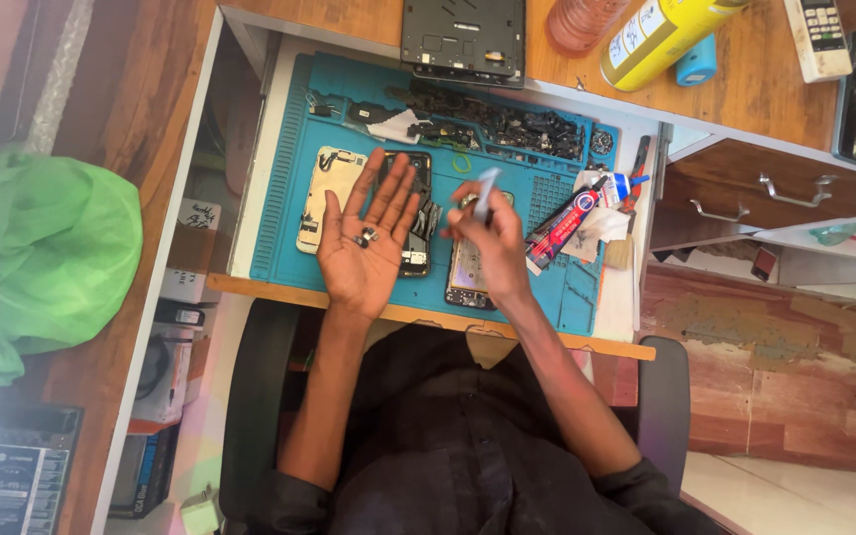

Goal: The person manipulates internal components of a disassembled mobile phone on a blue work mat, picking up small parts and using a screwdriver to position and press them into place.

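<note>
— So, what is the left hand doing?

— It lies palm up with the fingers spread, over the blue work mat. A few small dark parts rest loose in the middle of the palm.

— And the right hand?

— Just to the right of it, fingers pinched round a thin pale tool that points up and away. I cannot tell what kind of tool it is; it is blurred.

— What lies under the hands?

— An opened phone with its insides showing, partly hidden by the left fingers. To the left of it a pale phone back; under the right hand another phone body, near the mat's near edge.

— Anything else on the mat?

— A tube of glue with a red and dark label, just right of the right hand, lying on a white tissue. Along the far edge, a row of small dark phone parts.

— Beyond the mat?

— On the wooden desk, far side: a dark frame, a yellow spray can lying tilted, a white remote. At the far left, a green plastic bag.
</note>
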